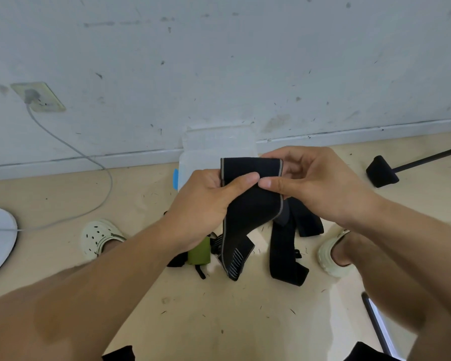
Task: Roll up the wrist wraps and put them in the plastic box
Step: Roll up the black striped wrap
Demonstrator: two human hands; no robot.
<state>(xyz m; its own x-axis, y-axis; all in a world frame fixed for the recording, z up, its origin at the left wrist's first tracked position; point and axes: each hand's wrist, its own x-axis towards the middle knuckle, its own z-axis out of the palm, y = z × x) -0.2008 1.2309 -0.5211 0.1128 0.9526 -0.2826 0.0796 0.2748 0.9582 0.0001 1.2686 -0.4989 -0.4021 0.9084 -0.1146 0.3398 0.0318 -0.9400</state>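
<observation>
Forearms lead to the left hand (206,204) and right hand (315,183), both pinching the top edge of a black wrist wrap (253,204). Its long axis hangs toward 6 o'clock, tail touching the floor (245,321). The plastic box (214,149) lies beyond at 12 o'clock.

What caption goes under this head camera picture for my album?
Both hands, left and right, hold a black wrist wrap above the floor, plastic box behind.
</observation>
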